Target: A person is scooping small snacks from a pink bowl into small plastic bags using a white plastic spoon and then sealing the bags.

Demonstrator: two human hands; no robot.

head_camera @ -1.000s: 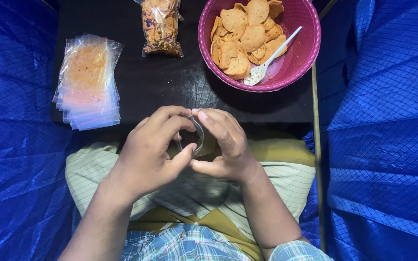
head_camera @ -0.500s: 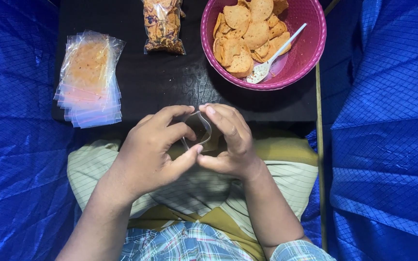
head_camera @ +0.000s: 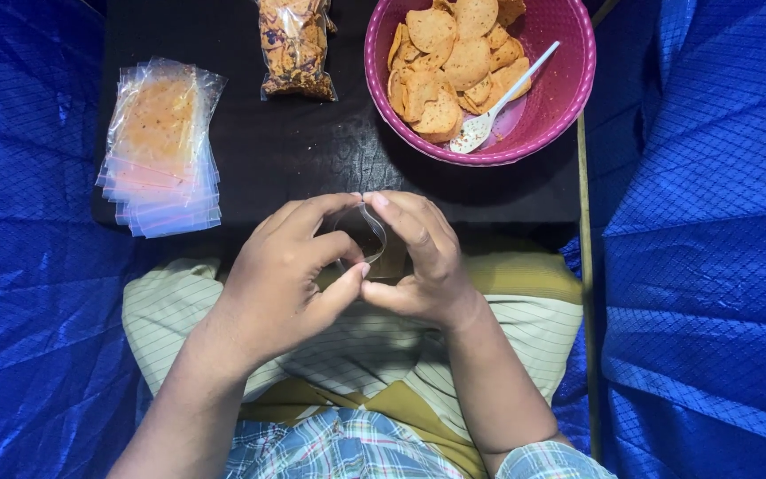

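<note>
- Pouch (head_camera: 363, 232), small, clear and empty, is pinched open by left hand (head_camera: 290, 270) and right hand (head_camera: 420, 262).
- Film is judged thin, limp, slippery; rim edges are best gripped.

Filled snack packet (head_camera: 295, 46) top cropped

A pink bowl (head_camera: 569, 98) of round crackers (head_camera: 441, 66) with a white spoon (head_camera: 498, 105) sits on the black table (head_camera: 294, 168), beside a filled snack packet (head_camera: 294, 44) and stacked clear pouches (head_camera: 161, 146).
</note>
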